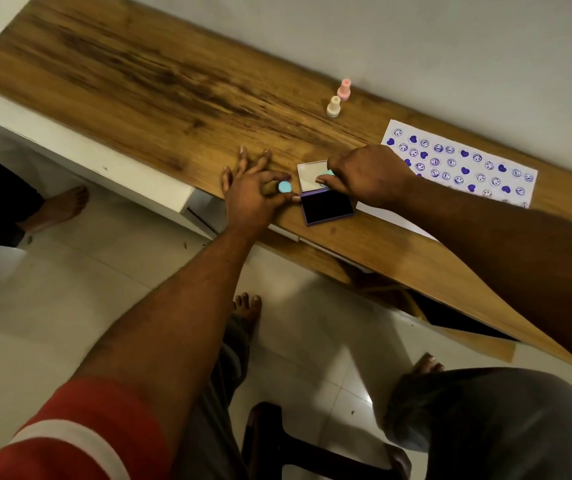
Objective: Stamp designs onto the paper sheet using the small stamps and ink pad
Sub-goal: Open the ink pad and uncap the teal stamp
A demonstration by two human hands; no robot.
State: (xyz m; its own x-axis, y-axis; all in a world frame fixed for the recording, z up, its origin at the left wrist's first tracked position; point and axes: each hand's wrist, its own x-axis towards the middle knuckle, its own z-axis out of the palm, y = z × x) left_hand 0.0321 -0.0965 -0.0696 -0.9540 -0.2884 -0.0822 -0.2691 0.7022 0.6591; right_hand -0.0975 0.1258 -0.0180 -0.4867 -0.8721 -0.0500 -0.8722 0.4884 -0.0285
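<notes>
An open purple ink pad (pixel 328 206) with a dark pad lies near the wooden table's front edge, its lid (pixel 312 174) folded back. My left hand (pixel 251 188) pinches a light blue stamp piece (pixel 284 187) between thumb and forefinger just left of the pad, other fingers spread. My right hand (pixel 367 176) holds another light blue stamp piece (pixel 329 173) over the lid. The white paper sheet (pixel 461 164), covered with blue hearts and smiley prints, lies to the right, partly under my right arm.
Two more stamps, a pink one (pixel 344 89) and a cream one (pixel 333 106), stand upright behind the ink pad near the wall. The wooden table (pixel 159 84) stretches left. A dark stool (pixel 277 441) and bare feet are on the tiled floor below.
</notes>
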